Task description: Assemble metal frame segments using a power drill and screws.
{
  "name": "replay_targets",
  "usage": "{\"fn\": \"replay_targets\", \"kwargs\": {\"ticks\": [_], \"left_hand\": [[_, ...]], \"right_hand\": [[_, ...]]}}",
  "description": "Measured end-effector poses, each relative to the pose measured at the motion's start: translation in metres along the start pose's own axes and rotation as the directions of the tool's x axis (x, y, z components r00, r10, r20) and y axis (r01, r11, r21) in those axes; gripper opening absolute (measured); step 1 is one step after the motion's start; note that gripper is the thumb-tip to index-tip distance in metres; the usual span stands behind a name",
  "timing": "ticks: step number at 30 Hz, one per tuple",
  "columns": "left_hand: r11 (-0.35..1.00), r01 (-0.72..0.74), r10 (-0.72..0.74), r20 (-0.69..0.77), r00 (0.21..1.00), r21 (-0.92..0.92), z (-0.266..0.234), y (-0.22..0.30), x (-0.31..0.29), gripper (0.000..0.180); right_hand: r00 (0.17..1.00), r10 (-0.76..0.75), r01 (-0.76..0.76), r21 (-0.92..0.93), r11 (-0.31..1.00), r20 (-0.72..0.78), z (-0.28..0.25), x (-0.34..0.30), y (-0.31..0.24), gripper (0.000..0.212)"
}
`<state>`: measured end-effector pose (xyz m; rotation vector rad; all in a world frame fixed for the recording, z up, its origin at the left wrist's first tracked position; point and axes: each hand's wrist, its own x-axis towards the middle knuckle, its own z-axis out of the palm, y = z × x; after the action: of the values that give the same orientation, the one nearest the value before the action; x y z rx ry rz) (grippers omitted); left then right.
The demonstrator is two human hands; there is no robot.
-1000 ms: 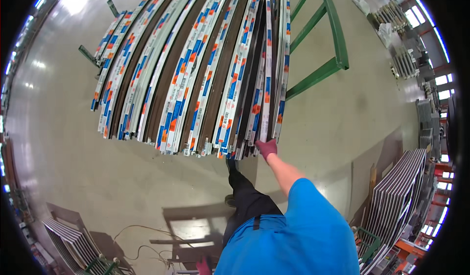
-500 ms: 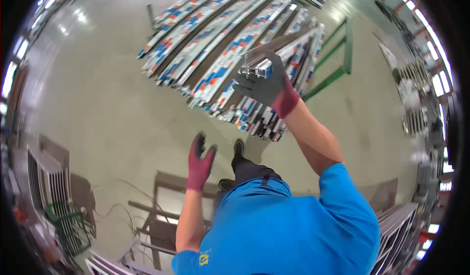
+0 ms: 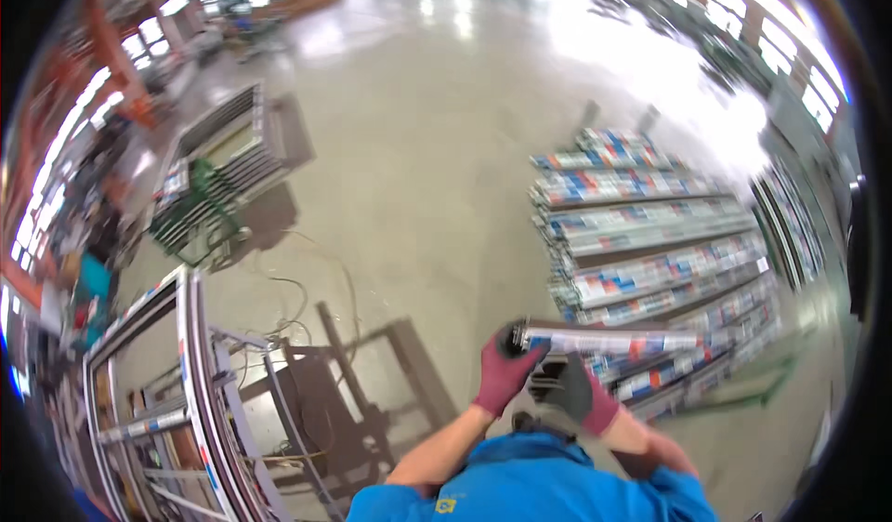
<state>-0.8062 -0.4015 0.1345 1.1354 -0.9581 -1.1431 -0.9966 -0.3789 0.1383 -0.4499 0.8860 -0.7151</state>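
Note:
A long aluminium profile (image 3: 641, 341), wrapped in white film with blue and red patches, extends to the right from my hands. My left hand (image 3: 507, 366), in a maroon glove with dark fingers, is closed round its near end. Just right of it, my right hand (image 3: 578, 394), in a matching glove, is against the profile's lower side with its fingers curled; motion blurs them a little. Beneath and beyond the held piece lies a rack of similar wrapped profiles (image 3: 650, 276), stacked in rows.
At left front stands a large window-like frame (image 3: 193, 373) beside a metal stand (image 3: 279, 383) that casts shadows. Farther left, more frames (image 3: 251, 132) rest by a green cart (image 3: 200, 211). A cable (image 3: 348, 290) lies on the floor. Another profile stack (image 3: 790, 229) is at far right.
My view has turned left, so the rack now appears farther right. The left hand, earlier apart and open, has come to the profile's end beside my right hand.

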Motion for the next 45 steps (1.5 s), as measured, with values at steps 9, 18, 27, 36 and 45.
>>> {"fn": "replay_targets", "kwargs": {"ticks": [9, 18, 27, 36, 45], "left_hand": [[0.942, -0.03, -0.197, -0.621, 0.758, -0.334, -0.14, 0.039, -0.083, 0.033], [0.985, -0.073, -0.088, -0.824, 0.56, -0.155, -0.245, -0.004, -0.18, 0.028], [0.871, 0.365, 0.306, -0.945, 0.119, 0.328, -0.339, -0.079, -0.487, 0.059], [0.261, 0.826, -0.233, -0.798, 0.556, 0.499, -0.205, -0.024, -0.712, 0.102], [0.542, 0.745, -0.338, -0.912, -0.231, -0.389, -0.012, -0.078, -0.777, 0.08]], "right_hand": [[0.892, 0.077, 0.106, 0.372, 0.922, -0.445, -0.374, -0.022, -0.009, 0.099], [0.9, -0.091, 0.233, 0.295, 0.927, -0.427, -0.306, 0.024, 0.008, 0.062], [0.971, -0.235, 0.238, 0.09, 0.967, -0.044, -0.15, 0.097, 0.014, 0.035], [0.915, 0.065, 0.067, -0.309, 0.949, 0.398, 0.224, 0.137, 0.165, 0.04], [0.36, 0.654, -0.338, -0.561, 0.756, 0.665, 0.5, -0.029, 0.489, 0.055]]}}
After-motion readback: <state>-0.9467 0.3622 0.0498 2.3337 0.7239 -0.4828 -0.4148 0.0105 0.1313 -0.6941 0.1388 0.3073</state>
